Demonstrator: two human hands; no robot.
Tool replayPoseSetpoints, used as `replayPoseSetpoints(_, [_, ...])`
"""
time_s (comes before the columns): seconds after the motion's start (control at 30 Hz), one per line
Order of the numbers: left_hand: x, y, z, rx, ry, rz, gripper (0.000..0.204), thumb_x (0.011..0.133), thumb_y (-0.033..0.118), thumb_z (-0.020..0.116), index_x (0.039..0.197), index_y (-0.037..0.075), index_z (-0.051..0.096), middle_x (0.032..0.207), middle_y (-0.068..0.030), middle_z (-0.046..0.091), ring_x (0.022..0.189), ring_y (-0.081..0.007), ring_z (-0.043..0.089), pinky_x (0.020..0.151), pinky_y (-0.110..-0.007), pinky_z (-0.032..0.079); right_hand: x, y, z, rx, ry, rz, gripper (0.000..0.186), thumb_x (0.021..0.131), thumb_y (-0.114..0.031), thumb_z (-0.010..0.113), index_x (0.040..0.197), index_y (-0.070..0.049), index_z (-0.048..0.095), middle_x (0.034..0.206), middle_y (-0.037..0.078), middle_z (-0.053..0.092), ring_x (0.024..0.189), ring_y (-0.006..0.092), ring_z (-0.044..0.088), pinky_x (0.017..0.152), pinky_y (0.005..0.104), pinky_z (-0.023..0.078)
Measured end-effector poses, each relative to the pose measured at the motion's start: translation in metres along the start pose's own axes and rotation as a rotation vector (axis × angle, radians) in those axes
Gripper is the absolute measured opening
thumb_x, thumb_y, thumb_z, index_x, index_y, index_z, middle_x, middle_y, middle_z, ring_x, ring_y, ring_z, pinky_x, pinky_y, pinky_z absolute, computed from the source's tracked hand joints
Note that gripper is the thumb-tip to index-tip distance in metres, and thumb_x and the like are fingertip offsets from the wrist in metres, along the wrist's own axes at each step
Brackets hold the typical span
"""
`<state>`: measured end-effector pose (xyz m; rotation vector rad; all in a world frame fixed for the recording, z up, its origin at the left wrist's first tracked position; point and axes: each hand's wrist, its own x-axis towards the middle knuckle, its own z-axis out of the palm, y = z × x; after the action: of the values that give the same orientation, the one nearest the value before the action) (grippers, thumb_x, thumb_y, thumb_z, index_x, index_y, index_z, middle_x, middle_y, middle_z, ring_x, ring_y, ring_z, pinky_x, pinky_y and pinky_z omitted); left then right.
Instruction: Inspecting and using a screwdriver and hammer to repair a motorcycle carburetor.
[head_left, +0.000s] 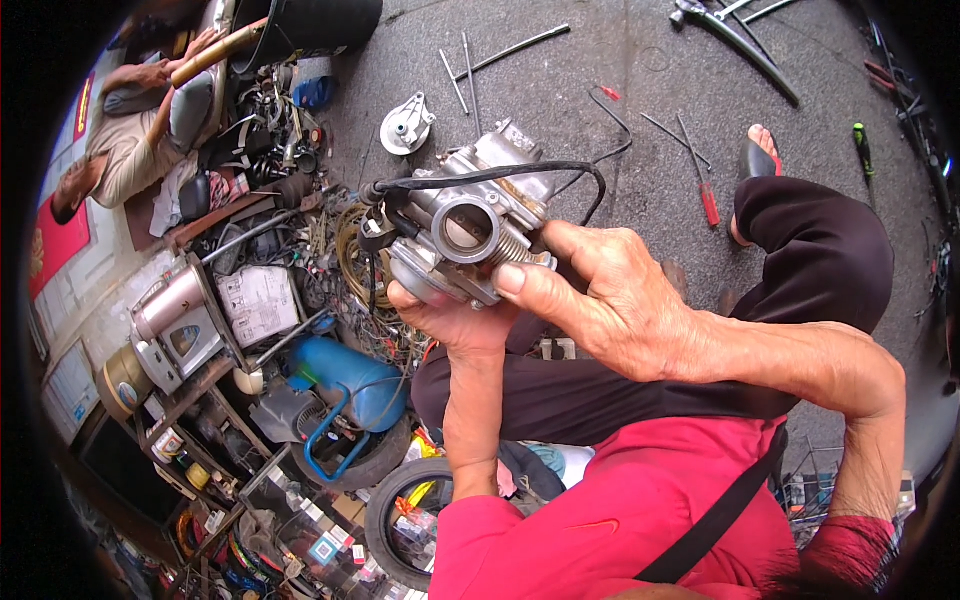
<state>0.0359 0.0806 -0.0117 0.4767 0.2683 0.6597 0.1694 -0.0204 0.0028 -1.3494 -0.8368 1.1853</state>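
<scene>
A grey metal carburetor (467,228) is held up in front of me, its round bore facing me. A black hose or cable (500,173) loops across its top. My left hand (458,322) grips it from below, with most of the fingers hidden behind the body. On the right side, my right hand (625,305) is closed on it, thumb by a small coil spring (513,250) and fingers behind. Beyond the carburetor, a round silver metal part (406,125) lies on the ground.
A T-handle wrench (515,47), a red-handled screwdriver (709,203) and a green one (862,150) lie on the floor. At left are a blue air compressor (360,380), a tyre (378,520) and piled parts. Another person (140,165) sits by a black bucket (315,30).
</scene>
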Motion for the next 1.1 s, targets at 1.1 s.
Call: replayPoseSetpoints(1.1, [-0.018, 0.008, -0.025, 0.622, 0.135, 0.226, 0.07, 0.087, 0.062, 0.033, 0.132, 0.008, 0.036, 0.127, -0.0089, 0.046, 0.11, -0.0244, 0.051, 0.095, -0.042, 0.042, 0.007, -0.004, -0.017, 0.738, -0.531, 0.417, 0.061, 0.092, -0.048, 0.04, 0.079, 0.007, 0.061, 0.043, 0.007, 0.05, 0.038, 0.013, 0.051, 0.04, 0.0273, 0.04])
